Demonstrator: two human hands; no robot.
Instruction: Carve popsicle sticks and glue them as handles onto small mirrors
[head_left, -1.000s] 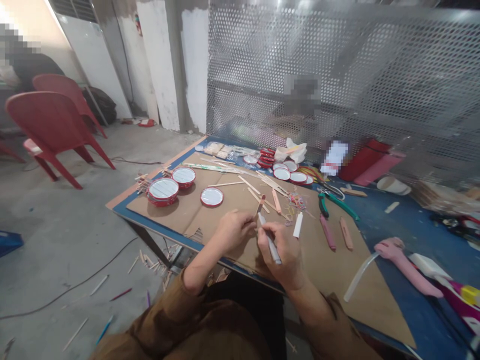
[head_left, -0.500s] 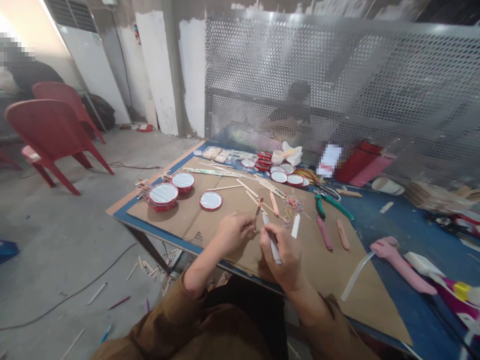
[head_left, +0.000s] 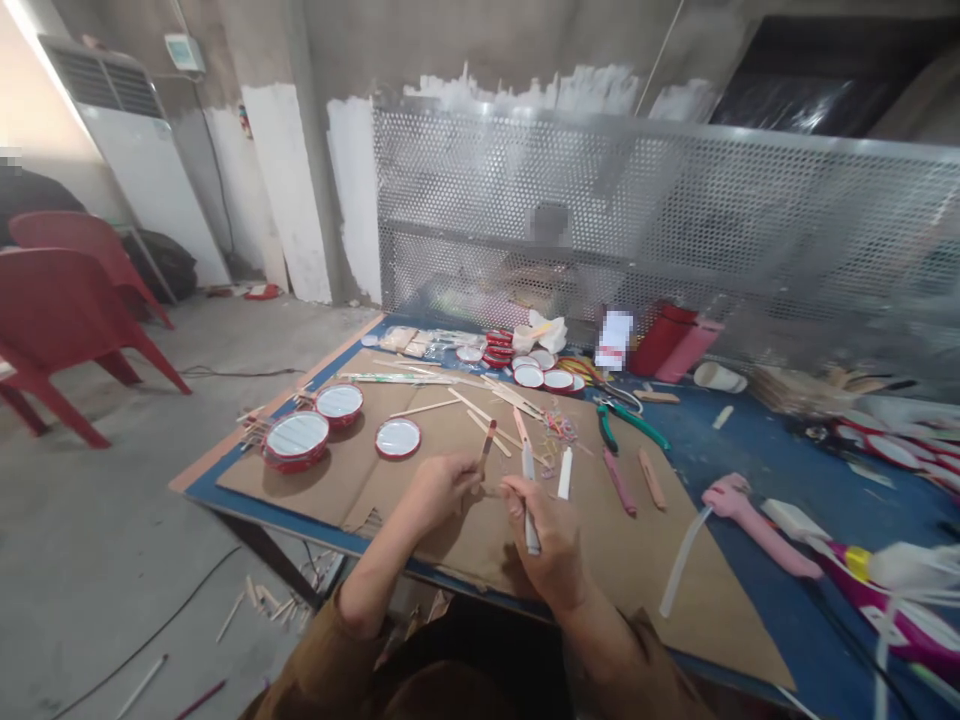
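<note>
Clearly, a small pinch leaves room for slips

Take the gap between the hands as the dial's centre. The left hand (head_left: 444, 490), at nine, pinches the lower end of a thin wooden stick (head_left: 487, 447), whose dark, reddish far end points toward twelve. The right hand (head_left: 551, 535), toward four, is curled round a pale pen (head_left: 529, 490), its tip also toward twelve and apart from the stick.

The stick is the likelier trouble: only its near end is gripped, so a push on the free end could swivel it or snap it out of the fingers. If the colour is wet, which I cannot tell, a touch could smear it onto skin or onto the cardboard (head_left: 600, 580) covering the worktop (head_left: 697, 440).

Clutter adds risk. A white tube (head_left: 565, 472) lies just beside the right hand, between two and three, where a knuckle could set it rolling. Loose coloured bands (head_left: 559, 425), between one and two, could snag a stray pen tip. The red-rimmed disc (head_left: 397, 438), at ten, seems far enough off to stay clean.
</note>
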